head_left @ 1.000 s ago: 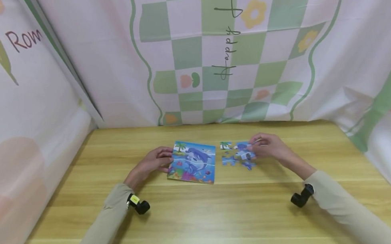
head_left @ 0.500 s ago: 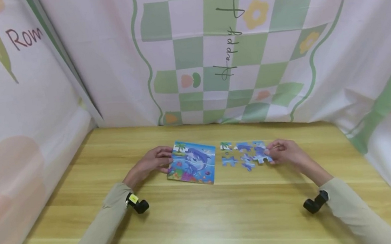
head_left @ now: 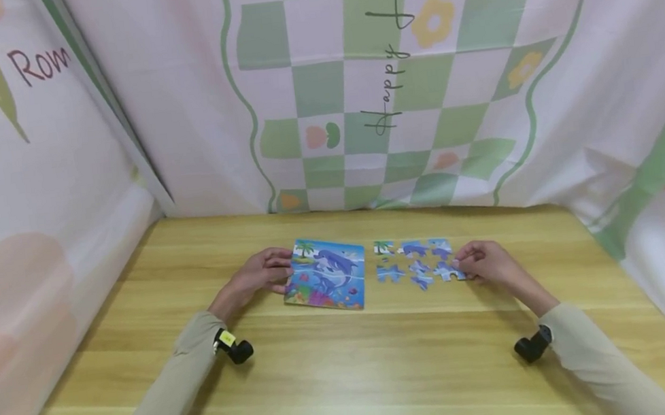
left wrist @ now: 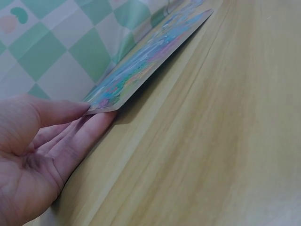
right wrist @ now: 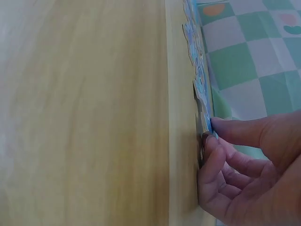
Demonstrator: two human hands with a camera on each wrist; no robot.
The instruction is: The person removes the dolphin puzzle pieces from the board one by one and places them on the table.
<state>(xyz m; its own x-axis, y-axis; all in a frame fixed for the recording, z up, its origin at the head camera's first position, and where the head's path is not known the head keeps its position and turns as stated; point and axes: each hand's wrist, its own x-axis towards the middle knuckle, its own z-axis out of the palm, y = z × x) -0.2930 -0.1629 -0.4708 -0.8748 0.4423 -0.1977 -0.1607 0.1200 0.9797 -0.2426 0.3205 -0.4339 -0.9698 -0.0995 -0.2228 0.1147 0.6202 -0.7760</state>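
Observation:
A thin square board (head_left: 331, 276) with a dolphin picture lies on the wooden table, its near-left edge between the thumb and fingers of my left hand (head_left: 256, 273). The left wrist view shows the thumb on top of the board (left wrist: 146, 63) and fingers beneath, that edge slightly raised. To the right, several loose jigsaw pieces (head_left: 415, 249) are spread in two rough rows. My right hand (head_left: 489, 262) pinches the lower-right jigsaw piece (head_left: 447, 272) by its outer edge. In the right wrist view the thumb lies over this piece (right wrist: 202, 101), with a finger under it.
The wooden table (head_left: 365, 382) extends in front of both hands. A checkered, flowered curtain (head_left: 367, 80) hangs right behind the pieces, and more curtain encloses the left and right sides. A small black camera sits on each wrist.
My right hand has moved right with its jigsaw piece, then lowered it slightly into the bottom row, away from the piece above. My left hand has stayed at the board.

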